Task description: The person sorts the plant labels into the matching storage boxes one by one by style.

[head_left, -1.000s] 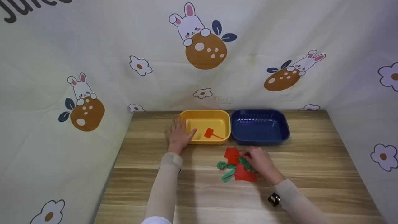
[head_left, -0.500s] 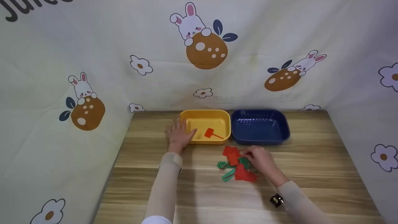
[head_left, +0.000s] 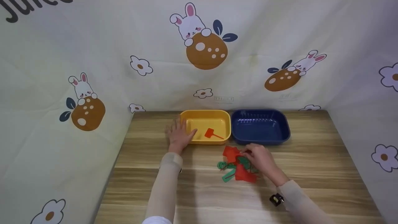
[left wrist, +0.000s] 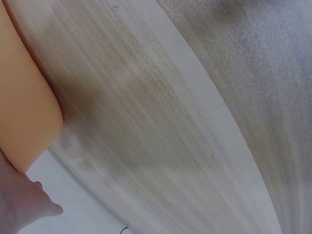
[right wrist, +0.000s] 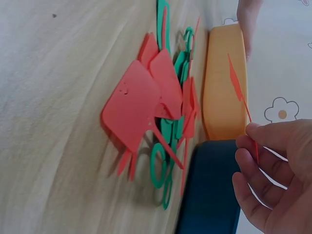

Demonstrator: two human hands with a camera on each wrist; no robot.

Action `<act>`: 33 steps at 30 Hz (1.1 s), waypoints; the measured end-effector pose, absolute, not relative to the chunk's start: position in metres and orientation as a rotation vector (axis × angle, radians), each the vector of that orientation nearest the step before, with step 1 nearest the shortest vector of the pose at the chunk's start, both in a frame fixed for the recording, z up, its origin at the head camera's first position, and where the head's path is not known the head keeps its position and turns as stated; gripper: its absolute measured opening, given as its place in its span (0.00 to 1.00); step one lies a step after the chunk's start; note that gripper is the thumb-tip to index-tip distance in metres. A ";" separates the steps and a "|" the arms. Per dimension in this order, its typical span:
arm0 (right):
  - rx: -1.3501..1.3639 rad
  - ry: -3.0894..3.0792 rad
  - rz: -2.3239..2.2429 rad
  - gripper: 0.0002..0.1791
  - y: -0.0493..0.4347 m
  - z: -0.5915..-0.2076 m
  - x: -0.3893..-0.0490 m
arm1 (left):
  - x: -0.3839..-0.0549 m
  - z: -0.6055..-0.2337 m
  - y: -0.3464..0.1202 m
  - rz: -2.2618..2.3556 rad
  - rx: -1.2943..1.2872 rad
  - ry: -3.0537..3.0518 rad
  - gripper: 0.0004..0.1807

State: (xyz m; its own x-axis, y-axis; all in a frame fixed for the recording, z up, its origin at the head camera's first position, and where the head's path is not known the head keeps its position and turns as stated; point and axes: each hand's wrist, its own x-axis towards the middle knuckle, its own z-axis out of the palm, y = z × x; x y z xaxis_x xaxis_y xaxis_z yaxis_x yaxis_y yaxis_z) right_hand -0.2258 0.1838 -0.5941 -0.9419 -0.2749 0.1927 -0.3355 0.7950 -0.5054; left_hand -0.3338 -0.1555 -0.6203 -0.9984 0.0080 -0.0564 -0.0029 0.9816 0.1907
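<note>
My right hand (head_left: 259, 157) pinches the thin stem of a red plant label (right wrist: 235, 80) between thumb and fingers. In the right wrist view that label is raised off the table, its flat head in front of the yellow tray. Below lies a loose pile of red plant labels (head_left: 245, 176) and green plant labels (head_left: 228, 176), some with ring-shaped parts. My left hand (head_left: 178, 135) rests with spread fingers on the left rim of the yellow tray (head_left: 199, 123). One orange-red plant label (head_left: 209, 133) lies inside that tray. The left wrist view shows little of the hand.
A dark blue tray (head_left: 261, 130) stands close beside the yellow one, to its right. Both are at the back of the wooden table (head_left: 217, 202), near a printed cloth (head_left: 161, 84) that hangs behind and at the sides.
My right hand has risen slightly with the pinched red label, whose head has shifted over the upper part of the pile. The left hand stays on the yellow tray's rim.
</note>
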 end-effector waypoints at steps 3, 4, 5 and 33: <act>0.486 -2.876 0.830 0.03 0.181 -0.590 -0.228 | -0.333 -0.619 -0.155 0.315 0.002 3.064 0.48; 0.487 -2.879 0.830 0.04 0.181 -0.588 -0.228 | -0.333 -0.619 -0.155 0.324 0.003 3.062 0.48; 0.486 -2.883 0.832 0.05 0.180 -0.587 -0.229 | -0.332 -0.619 -0.155 0.331 0.003 3.059 0.48; 0.505 -2.833 0.822 0.02 0.165 -0.567 -0.253 | -0.330 -0.615 -0.154 0.353 0.019 3.081 0.47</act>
